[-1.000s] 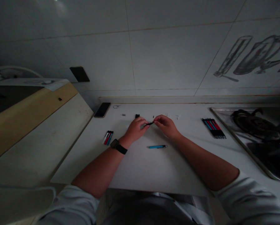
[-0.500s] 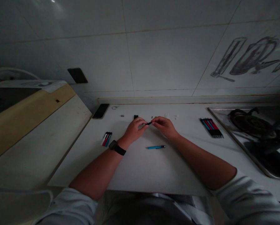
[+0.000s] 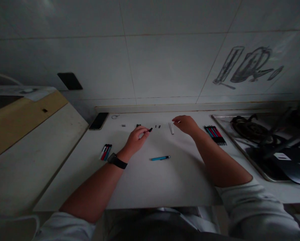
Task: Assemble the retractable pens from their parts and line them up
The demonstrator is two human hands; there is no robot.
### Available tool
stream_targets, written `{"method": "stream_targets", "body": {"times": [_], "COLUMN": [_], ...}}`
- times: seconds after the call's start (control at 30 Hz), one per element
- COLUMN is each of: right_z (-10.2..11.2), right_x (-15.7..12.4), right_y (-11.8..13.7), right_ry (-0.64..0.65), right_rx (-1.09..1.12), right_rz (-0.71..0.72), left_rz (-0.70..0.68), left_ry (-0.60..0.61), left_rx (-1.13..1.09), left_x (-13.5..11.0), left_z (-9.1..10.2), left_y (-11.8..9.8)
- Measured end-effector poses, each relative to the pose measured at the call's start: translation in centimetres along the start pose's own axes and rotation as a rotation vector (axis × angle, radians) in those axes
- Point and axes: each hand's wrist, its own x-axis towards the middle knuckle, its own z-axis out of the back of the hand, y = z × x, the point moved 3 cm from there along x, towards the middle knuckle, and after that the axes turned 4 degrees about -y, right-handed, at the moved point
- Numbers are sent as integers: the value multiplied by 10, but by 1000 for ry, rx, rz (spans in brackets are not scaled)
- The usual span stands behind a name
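My left hand [image 3: 136, 138] rests on the white counter [image 3: 145, 177] with its fingers closed on a small black pen part [image 3: 149, 130]. My right hand [image 3: 186, 124] hovers further right, close to some white tubes [image 3: 171, 127]; its fingers are curled, and I cannot see anything in them. Small black pieces [image 3: 157, 126] lie between the two hands. A blue pen [image 3: 160, 158] lies on the counter nearer to me.
A row of red, blue and black pens [image 3: 214, 134] lies right of my right hand, a smaller bundle [image 3: 105, 151] left of my watch wrist. A phone [image 3: 98, 121] sits at the back left. A gas hob [image 3: 260, 134] fills the right side.
My hands have separated. The right hand let go of the black part and moved right toward the white tubes. The left hand keeps the black part. The view shifted right.
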Motion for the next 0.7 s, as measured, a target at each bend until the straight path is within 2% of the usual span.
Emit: {"method": "stream_targets", "body": {"times": [0.1,0.23,0.4,0.57,0.7], "right_z": [-12,-19,-7,-1,-3], "right_x": [-3,-9,-15,-24,-32], "right_y": [-7,-1,10,25,36], "right_ry": [186,359,441,533,588], "right_rx": [-217,-305,-389,-466,-508], "right_rz": [-6,-42,-61,93,139], "left_rz": [-10,-18,-33,-47,-46], "left_ry": [10,5,23,24,11], "left_rx": [10,18,41,60,56], "left_x": [-1,-1,-1,-1,-1], "left_z": [-1,-1,0,0,-1], "left_y": [1,1,-3,0,2]}}
